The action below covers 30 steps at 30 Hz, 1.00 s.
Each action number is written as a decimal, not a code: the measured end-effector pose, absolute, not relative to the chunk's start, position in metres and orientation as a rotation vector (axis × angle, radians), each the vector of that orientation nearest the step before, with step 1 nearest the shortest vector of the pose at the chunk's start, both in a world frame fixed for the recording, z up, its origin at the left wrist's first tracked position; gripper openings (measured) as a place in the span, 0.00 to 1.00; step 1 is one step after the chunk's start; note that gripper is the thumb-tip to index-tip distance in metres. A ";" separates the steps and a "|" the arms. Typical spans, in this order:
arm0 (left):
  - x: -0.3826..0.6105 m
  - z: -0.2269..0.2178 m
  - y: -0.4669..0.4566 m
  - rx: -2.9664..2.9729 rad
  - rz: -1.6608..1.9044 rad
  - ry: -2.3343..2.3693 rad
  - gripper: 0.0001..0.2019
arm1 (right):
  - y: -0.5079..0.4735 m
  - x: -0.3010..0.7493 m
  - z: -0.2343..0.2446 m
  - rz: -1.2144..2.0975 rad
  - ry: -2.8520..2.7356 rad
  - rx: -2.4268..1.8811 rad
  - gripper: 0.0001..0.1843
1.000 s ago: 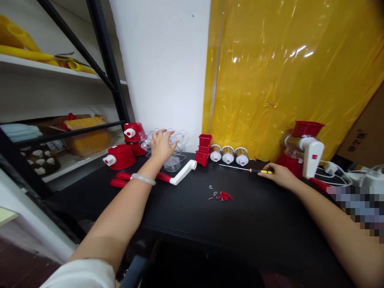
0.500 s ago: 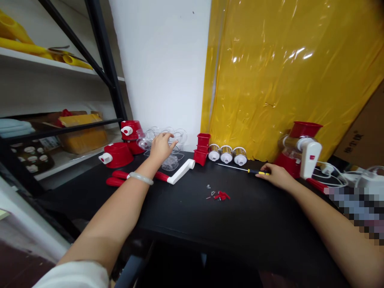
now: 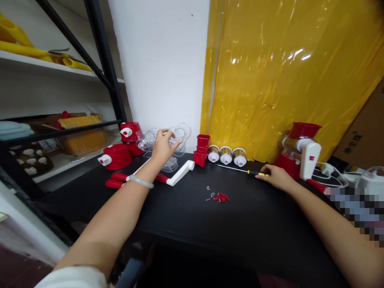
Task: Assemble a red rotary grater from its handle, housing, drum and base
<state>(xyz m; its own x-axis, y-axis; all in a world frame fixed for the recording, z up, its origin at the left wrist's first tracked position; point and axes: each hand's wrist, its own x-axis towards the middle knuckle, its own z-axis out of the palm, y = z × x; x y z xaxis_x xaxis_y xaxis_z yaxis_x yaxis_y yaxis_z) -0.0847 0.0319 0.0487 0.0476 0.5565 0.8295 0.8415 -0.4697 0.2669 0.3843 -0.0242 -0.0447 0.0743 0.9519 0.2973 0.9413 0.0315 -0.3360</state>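
Clear housing (image 3: 181,136) lifted, left hand (image 3: 162,147) fingers pinching; right hand (image 3: 277,177) fingers curled on screwdriver (image 3: 237,169); crank (image 3: 181,174) below

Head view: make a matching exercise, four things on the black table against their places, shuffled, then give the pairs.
Things
1. clear housing
2. screwdriver
3. white crank
4. three metal drums

Places
A. in a row at the foot of the yellow sheet
B. handle end under the right hand
C. held in the left hand
D. flat on the table, just below the left hand

Pairs: 1-C, 2-B, 3-D, 4-A.
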 end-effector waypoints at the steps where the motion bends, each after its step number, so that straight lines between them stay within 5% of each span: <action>1: -0.083 0.052 0.029 -2.009 -1.429 -1.387 0.14 | -0.024 0.384 -0.045 0.034 -1.874 -1.911 0.22; 14: -0.030 0.032 -0.002 -2.502 -1.866 -0.711 0.15 | -0.025 0.382 -0.045 0.008 -1.875 -1.909 0.21; 30: -0.017 0.015 0.003 -2.896 -1.822 -0.750 0.16 | -0.020 0.383 -0.044 -0.058 -1.907 -1.894 0.16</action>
